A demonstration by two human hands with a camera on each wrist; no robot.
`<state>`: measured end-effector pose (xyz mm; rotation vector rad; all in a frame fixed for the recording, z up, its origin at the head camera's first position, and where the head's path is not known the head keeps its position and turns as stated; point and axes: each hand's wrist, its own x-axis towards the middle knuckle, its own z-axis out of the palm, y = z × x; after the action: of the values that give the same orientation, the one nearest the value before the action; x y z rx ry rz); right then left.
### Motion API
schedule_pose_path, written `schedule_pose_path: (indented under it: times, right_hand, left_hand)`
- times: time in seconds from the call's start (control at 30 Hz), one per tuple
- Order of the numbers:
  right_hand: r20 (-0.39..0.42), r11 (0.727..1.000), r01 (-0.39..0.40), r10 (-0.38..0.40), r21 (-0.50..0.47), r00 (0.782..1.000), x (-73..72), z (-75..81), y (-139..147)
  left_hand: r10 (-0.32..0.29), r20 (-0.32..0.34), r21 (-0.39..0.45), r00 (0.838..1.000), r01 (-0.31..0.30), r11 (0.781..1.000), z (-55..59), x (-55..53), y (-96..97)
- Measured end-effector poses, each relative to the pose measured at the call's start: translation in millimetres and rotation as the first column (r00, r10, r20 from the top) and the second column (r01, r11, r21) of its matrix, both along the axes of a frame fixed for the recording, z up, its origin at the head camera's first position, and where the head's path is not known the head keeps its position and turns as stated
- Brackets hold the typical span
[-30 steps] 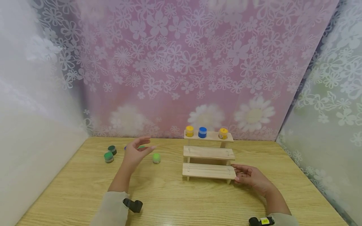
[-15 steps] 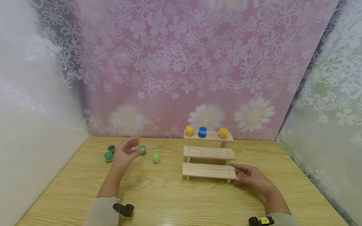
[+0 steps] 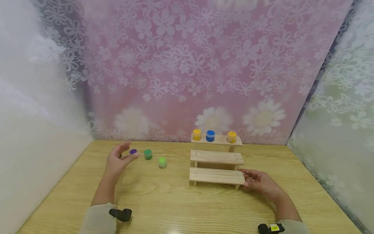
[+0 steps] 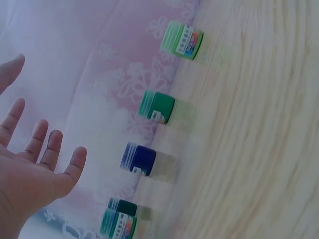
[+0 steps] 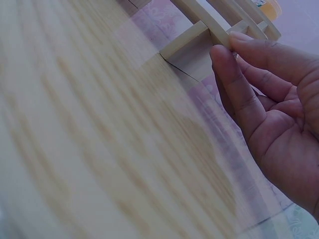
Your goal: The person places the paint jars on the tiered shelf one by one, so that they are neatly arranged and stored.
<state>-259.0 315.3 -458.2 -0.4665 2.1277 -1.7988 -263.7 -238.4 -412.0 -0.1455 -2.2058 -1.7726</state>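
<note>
My left hand (image 3: 115, 162) is held over the table's left side, fingers spread and holding nothing. By its thumb in the head view is a purple-lidded paint jar (image 3: 133, 151); a green jar (image 3: 148, 154) and a light green jar (image 3: 162, 162) stand farther right. The left wrist view shows a dark green jar (image 4: 124, 206) and another green jar (image 4: 118, 224), both hidden behind the hand in the head view. My right hand (image 3: 264, 185) pinches the right end of the lowest step of a three-tier wooden stand (image 3: 216, 175) between thumb and finger.
On the stand's top tier are a yellow jar (image 3: 197, 134), a blue jar (image 3: 210, 136) and a second yellow jar (image 3: 231, 137). The wood-grain table (image 3: 175, 208) meets a flowered pink curtain (image 3: 163, 81) at the back, with pale side walls.
My left hand has moved left, past the green and purple jars, to cover the two leftmost jars in the head view. The right hand keeps its hold on the stand.
</note>
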Motion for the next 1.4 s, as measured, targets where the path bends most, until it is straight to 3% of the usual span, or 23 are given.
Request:
schedule_pose_path:
  times: [0.4, 0.7, 0.87, 1.13, 1.4]
  right_hand:
    - [-0.018, 0.999, -0.02, 0.02, -0.025, 1.0, -7.7, -5.2, 4]
    - [-0.018, 0.998, -0.047, 0.046, -0.051, 0.999, -8.2, -1.9, 3]
    - [-0.017, 0.997, -0.051, 0.05, -0.053, 0.999, -10.1, -0.5, 3]
    - [-0.015, 0.998, -0.053, 0.052, -0.046, 0.999, -9.8, 0.7, 2]
    - [-0.013, 0.996, -0.067, 0.066, -0.061, 0.998, -12.0, -1.7, 2]
  left_hand:
    - [0.128, 0.046, -0.065, 0.991, -0.125, 0.99, -4.3, 4.3, -30.0]
    - [0.178, 0.108, -0.043, 0.978, -0.174, 0.984, -6.1, 9.7, -53.1]
    - [0.181, 0.14, -0.046, 0.973, -0.176, 0.983, -11.2, 10.4, -60.4]
    - [0.146, 0.274, -0.031, 0.951, -0.143, 0.989, -23.3, 8.0, -66.1]
    - [0.107, 0.283, -0.059, 0.953, -0.094, 0.994, -39.2, 5.2, -71.4]
